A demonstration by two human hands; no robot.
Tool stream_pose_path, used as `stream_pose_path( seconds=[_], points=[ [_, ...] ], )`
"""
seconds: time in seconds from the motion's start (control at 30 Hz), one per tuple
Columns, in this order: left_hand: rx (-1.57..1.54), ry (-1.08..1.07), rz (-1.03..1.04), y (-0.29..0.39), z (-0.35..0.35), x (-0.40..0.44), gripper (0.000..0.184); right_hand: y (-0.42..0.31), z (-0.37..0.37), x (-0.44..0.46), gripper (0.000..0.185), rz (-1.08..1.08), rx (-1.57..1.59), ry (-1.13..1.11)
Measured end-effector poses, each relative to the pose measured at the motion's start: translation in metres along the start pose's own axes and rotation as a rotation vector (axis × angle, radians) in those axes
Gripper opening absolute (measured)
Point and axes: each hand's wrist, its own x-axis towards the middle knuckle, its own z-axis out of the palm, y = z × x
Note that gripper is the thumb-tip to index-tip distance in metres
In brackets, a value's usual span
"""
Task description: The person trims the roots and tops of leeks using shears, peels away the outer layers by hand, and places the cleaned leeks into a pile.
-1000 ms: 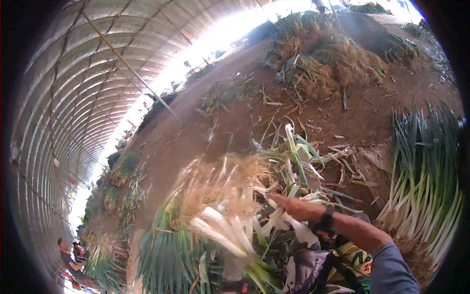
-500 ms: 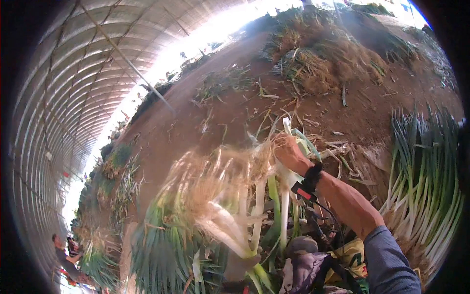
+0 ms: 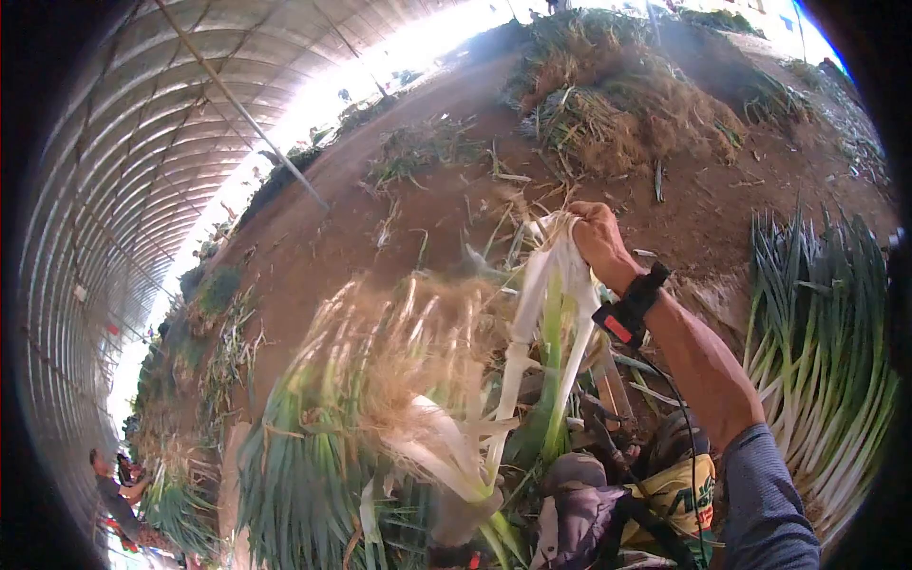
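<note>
My right hand [image 3: 598,237] is closing in a tight fist, fingers curling over the top ends of several pale strips [image 3: 521,332]. They are hanging below my knuckles in a narrow fan: one is slanting down and left to the leeks [image 3: 442,437], while others, one greenish, are dropping more steeply. My left hand [image 3: 463,513] is showing as a grey blur near the bottom edge; it is wrapping round the leeks where white is turning green, but I cannot tell how its fingers are lying.

The leeks are sitting low and near the middle, in front of my knees. Their long axis is running aslant, white ends pointing up and left, leaves pointing down and right. To their left, a pile [image 3: 304,465] is lying with roots toward the far side and leaves toward me. Beyond my right forearm, a stack [image 3: 822,351] is lying the other way, its dark leaves pointing away from me.
</note>
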Motion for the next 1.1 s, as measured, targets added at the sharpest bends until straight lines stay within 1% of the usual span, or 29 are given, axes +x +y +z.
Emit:
stream_pose_path(
  seconds=[0.03, 0.07, 0.1, 0.13, 0.23, 0.33, 0.37, 0.4, 0.43, 0.5, 0.6, 0.67, 0.7, 0.73, 0.77, 0.8, 0.9, 1.0, 1.1],
  points=[
    [-0.062, -0.034, -0.072, 0.012, -0.001, -0.004, 0.036, 0.009, -0.002, 0.000, 0.020, -0.017, -0.002, 0.013],
    [0.057, 0.003, 0.029, 0.022, 0.000, -0.003, 0.037, 0.018, -0.002, 0.001, 0.019, -0.038, -0.001, 0.031],
    [0.094, 0.002, 0.090, 0.021, -0.002, -0.003, 0.038, 0.026, -0.002, 0.003, 0.019, -0.061, -0.002, 0.050],
    [0.101, -0.001, 0.111, 0.017, -0.003, -0.005, 0.040, 0.030, 0.001, 0.003, 0.018, 0.036, 0.055, 0.059],
    [0.031, -0.031, 0.025, 0.005, -0.005, -0.011, 0.043, 0.057, 0.008, 0.010, 0.015, 0.107, -0.003, 0.150],
    [-0.001, -0.020, -0.006, -0.002, -0.004, -0.015, 0.047, 0.104, -0.005, 0.035, 0.019, 0.002, -0.042, 0.240],
    [-0.003, -0.011, -0.007, -0.003, -0.006, -0.016, 0.049, 0.085, -0.020, 0.032, 0.022, 0.115, 0.174, 0.223],
    [-0.007, 0.000, -0.003, -0.005, -0.007, -0.016, 0.050, 0.046, -0.034, 0.022, 0.025, 0.232, 0.389, 0.232],
    [-0.005, 0.017, 0.004, -0.008, -0.010, -0.018, 0.051, 0.007, -0.055, 0.009, 0.024, 0.256, 0.464, 0.193],
    [-0.024, 0.048, 0.002, -0.012, -0.018, -0.025, 0.054, 0.009, -0.076, 0.012, 0.025, 0.067, 0.363, 0.023],
    [-0.039, 0.102, 0.030, -0.013, -0.030, -0.029, 0.058, 0.021, -0.055, -0.012, 0.024, -0.185, 0.092, -0.281],
    [-0.066, 0.125, 0.033, -0.016, -0.036, -0.031, 0.060, 0.072, -0.018, -0.022, 0.026, -0.462, 0.233, -0.386],
    [-0.101, 0.126, 0.021, -0.018, -0.038, -0.029, 0.062, 0.070, -0.011, -0.030, 0.028, -0.552, 0.147, -0.443],
    [-0.224, 0.094, -0.063, -0.025, -0.037, -0.026, 0.069, 0.066, -0.004, -0.038, 0.030, -0.645, 0.069, -0.495],
    [-0.345, 0.071, -0.150, -0.032, -0.037, -0.023, 0.075, 0.033, -0.001, -0.053, 0.034, -0.678, -0.163, -0.556],
    [-0.353, 0.064, -0.150, -0.032, -0.033, -0.023, 0.074, 0.015, 0.002, -0.069, 0.037, -0.413, -0.225, -0.588],
    [-0.207, 0.058, -0.055, -0.032, -0.025, -0.016, 0.071, -0.013, 0.017, -0.083, 0.029, -0.168, -0.132, -0.634],
    [-0.076, 0.073, 0.061, -0.046, -0.014, -0.011, 0.068, -0.024, 0.023, -0.100, 0.037, -0.027, 0.011, -0.610],
    [-0.014, 0.062, 0.140, -0.062, -0.008, -0.011, 0.065, 0.052, 0.052, -0.082, 0.043, -0.236, 0.255, -0.782]
  ],
)
